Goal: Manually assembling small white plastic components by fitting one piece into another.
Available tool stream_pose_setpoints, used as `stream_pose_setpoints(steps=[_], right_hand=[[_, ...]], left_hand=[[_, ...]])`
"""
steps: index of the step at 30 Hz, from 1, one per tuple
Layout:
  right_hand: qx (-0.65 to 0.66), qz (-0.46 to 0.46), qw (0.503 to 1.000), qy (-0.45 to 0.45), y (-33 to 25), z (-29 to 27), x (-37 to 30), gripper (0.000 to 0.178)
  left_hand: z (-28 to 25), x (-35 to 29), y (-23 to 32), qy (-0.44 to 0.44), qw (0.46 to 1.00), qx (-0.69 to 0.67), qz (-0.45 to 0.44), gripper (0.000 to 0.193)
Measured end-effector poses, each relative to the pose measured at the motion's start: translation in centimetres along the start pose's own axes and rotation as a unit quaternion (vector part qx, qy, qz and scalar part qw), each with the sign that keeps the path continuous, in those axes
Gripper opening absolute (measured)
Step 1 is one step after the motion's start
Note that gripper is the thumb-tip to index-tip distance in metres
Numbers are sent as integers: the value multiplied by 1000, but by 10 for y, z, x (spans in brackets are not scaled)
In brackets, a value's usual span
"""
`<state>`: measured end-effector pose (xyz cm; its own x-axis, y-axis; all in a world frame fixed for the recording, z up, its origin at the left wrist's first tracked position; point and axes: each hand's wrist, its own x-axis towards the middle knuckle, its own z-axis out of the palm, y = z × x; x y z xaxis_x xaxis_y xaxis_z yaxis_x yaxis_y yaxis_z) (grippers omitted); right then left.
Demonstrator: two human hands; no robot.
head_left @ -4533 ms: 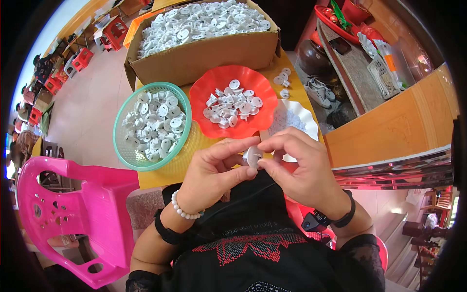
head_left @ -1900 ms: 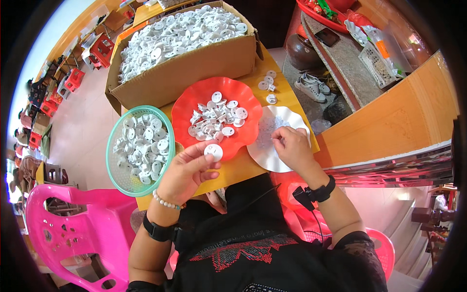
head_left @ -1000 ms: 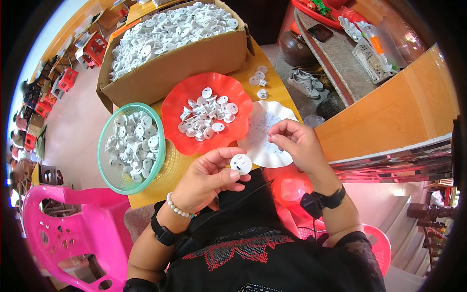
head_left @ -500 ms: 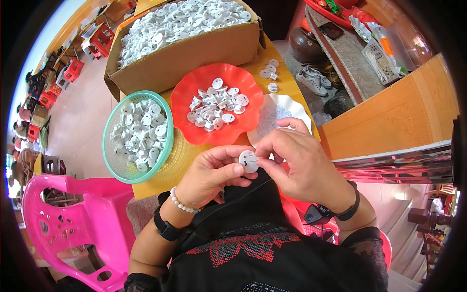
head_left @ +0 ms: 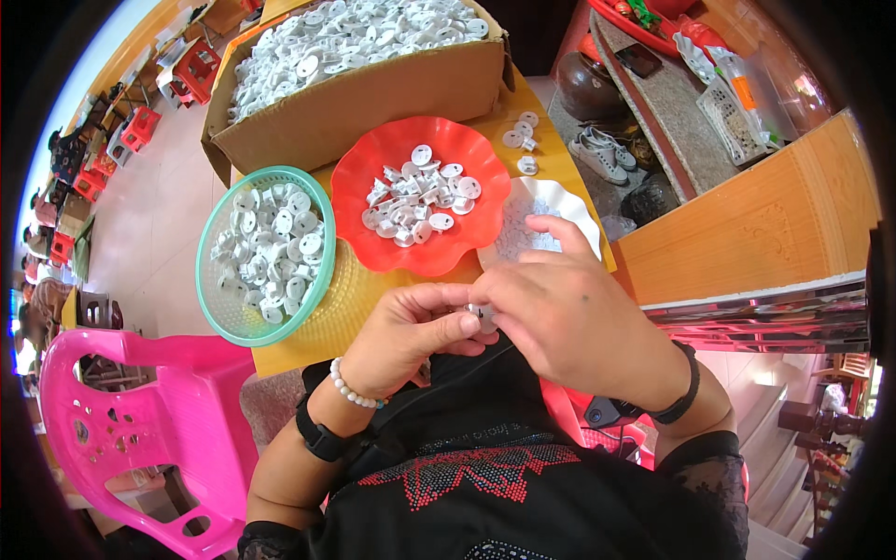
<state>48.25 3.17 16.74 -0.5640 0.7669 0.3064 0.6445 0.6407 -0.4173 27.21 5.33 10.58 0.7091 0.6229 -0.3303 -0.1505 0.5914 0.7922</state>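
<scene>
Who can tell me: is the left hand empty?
No, the left hand pinches a round white plastic part, partly hidden by the right hand.

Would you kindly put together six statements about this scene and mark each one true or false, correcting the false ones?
1. The left hand holds a white round piece, partly covered by the right hand. True.
2. The red dish sits between the green basket and the white dish. True.
3. The left hand is inside the green basket. False: it is nearer the person's body, in front of the red dish.
4. The pink chair stands on the person's left. True.
5. The red dish is empty. False: white pieces lie in it.
6. The pink chair is green. False: it is pink.
</scene>
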Motion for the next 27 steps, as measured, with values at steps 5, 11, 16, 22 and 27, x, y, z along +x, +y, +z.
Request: stream_pose_setpoints(steps=[5, 11, 16, 22, 27], right_hand=[[13, 19, 999, 24, 4, -4, -2, 13], [7, 27, 999, 41, 3, 5, -3, 10], [20, 41, 997, 59, 1, 9, -3, 12], [-9, 25, 998, 49, 3, 13, -6, 11], [18, 89, 993, 70, 21, 11, -7, 15]], left_hand=[[-4, -1, 0, 9, 998, -63, 24, 36], [-1, 0, 1, -1, 998, -59, 24, 36], [1, -2, 1, 5, 998, -56, 25, 36], [0, -2, 1, 17, 999, -40, 22, 36], [-11, -11, 13, 136, 982, 50, 122, 32]])
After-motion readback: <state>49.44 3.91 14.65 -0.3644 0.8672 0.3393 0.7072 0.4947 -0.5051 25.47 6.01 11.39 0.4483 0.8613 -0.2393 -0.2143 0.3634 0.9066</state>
